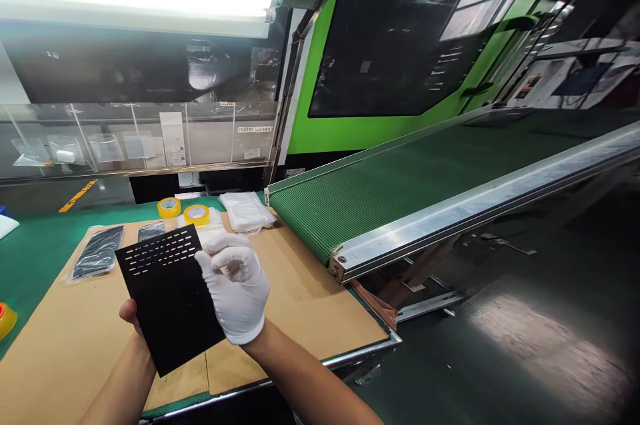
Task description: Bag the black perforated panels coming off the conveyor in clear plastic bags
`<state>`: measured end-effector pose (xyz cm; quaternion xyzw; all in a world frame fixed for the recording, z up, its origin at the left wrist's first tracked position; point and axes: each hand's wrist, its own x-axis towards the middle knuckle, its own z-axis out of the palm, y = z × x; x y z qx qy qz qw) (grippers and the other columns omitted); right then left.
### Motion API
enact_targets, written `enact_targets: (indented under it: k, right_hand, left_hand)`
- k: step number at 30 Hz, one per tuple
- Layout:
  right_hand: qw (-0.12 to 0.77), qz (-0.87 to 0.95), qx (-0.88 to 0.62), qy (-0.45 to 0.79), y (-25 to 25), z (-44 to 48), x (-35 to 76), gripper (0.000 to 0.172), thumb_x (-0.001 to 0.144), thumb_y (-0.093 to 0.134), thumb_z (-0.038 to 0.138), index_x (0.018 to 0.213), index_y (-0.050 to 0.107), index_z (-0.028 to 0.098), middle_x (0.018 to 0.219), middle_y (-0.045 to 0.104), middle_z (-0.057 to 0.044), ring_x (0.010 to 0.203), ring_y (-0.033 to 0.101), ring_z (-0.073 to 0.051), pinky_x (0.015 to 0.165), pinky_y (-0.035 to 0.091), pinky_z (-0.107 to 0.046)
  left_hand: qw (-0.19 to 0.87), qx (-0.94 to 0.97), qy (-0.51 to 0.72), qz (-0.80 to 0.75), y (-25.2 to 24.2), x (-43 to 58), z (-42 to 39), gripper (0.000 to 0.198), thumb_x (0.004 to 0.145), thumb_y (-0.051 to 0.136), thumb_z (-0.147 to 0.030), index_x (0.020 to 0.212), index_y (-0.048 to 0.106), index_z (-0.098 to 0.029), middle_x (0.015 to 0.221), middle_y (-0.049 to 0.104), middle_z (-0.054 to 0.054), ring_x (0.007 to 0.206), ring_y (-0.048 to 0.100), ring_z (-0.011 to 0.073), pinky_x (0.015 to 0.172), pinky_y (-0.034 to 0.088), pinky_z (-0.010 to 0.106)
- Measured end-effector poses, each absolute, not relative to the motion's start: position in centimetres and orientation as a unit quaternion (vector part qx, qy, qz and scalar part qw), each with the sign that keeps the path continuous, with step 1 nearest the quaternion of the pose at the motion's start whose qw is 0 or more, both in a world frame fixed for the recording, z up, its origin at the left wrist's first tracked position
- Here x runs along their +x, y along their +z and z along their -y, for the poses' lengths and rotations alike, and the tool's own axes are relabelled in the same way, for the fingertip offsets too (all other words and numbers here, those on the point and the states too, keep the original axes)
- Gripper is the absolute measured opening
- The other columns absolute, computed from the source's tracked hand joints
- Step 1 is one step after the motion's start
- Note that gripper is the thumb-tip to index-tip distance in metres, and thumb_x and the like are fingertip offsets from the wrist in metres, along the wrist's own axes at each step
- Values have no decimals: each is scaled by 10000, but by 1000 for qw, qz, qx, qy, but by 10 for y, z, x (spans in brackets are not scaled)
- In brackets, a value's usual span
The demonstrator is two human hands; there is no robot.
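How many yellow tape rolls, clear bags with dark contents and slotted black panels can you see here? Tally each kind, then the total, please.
Yellow tape rolls: 3, one cut off by the left edge
Clear bags with dark contents: 2
Slotted black panel: 1
Total: 6

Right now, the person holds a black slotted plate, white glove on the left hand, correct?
Not quite: in the head view, the white glove is on the right hand; the left hand shows a bare thumb. The black slotted plate is indeed held.
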<state>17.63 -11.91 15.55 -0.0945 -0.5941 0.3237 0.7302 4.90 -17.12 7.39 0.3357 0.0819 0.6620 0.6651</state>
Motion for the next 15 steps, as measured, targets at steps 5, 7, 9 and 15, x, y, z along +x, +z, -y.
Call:
enact_targets:
  k: [5, 7, 9, 15]
  right_hand:
    - [735, 596, -93, 308, 156, 121, 176, 228, 888, 711, 62, 841, 567, 232, 984, 665, -17, 923, 671, -154, 861, 580, -350]
    - [741, 588, -109, 305, 153, 121, 175, 240, 875, 731, 86, 814, 551, 233, 965, 661, -20, 902, 665, -160, 835, 579, -346]
    - [731, 587, -138, 319, 149, 119, 174, 270, 850, 759, 118, 780, 532, 246, 905, 667, -15, 865, 663, -180, 778, 584, -353]
    - [695, 593, -160, 374, 131, 110, 166, 236, 780, 821, 206, 818, 605, 296, 892, 717, -32, 963, 699, -284, 758, 610, -435]
  left_hand:
    - [663, 335, 663, -94, 76, 50, 172, 709, 568, 665, -847, 1212, 726, -556, 1176, 769, -63, 1321, 542, 566, 1022, 505, 747]
    - [664, 337, 661, -91, 79, 51, 172, 702, 580, 674, -835, 1220, 723, -552, 1196, 762, -72, 1311, 553, 564, 1027, 507, 743]
    - [663, 341, 661, -81, 81, 52, 173, 703, 591, 679, -823, 1235, 720, -542, 1232, 747, -74, 1295, 568, 561, 1036, 503, 741]
    - [666, 337, 659, -96, 86, 51, 174, 773, 564, 698, -822, 1276, 705, -521, 1256, 740, -49, 1275, 578, 573, 1034, 500, 748]
